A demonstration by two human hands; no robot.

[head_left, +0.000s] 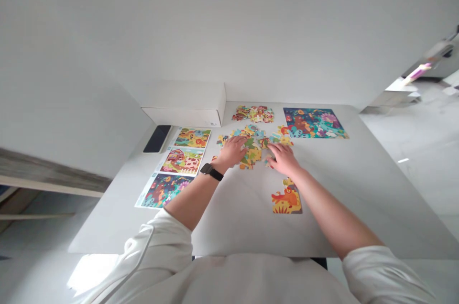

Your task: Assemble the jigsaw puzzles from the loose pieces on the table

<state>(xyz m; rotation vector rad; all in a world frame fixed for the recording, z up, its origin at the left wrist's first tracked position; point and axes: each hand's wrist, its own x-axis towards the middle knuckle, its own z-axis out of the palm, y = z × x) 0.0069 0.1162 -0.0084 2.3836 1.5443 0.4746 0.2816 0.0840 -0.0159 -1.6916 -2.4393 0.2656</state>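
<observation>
My left hand [233, 150] lies with its fingers stretched over the left side of a loose pile of jigsaw puzzle pieces [253, 152]. Some of these pieces are hidden under it. To the right of the pile is my right hand [285, 158], its thumb and fingers apart; the fingertips reach a puzzle piece [264, 143] with green and red on it. Below that hand, several joined pieces form a yellow and orange corner section [287, 198] with a lion on it.
A second heap of pieces [254, 114] lies at the back, left of a finished dark-blue puzzle [315, 123]. On the left are a picture sheet [181, 160] showing three scenes and a phone [157, 138]. A white box [184, 103] stands against the wall.
</observation>
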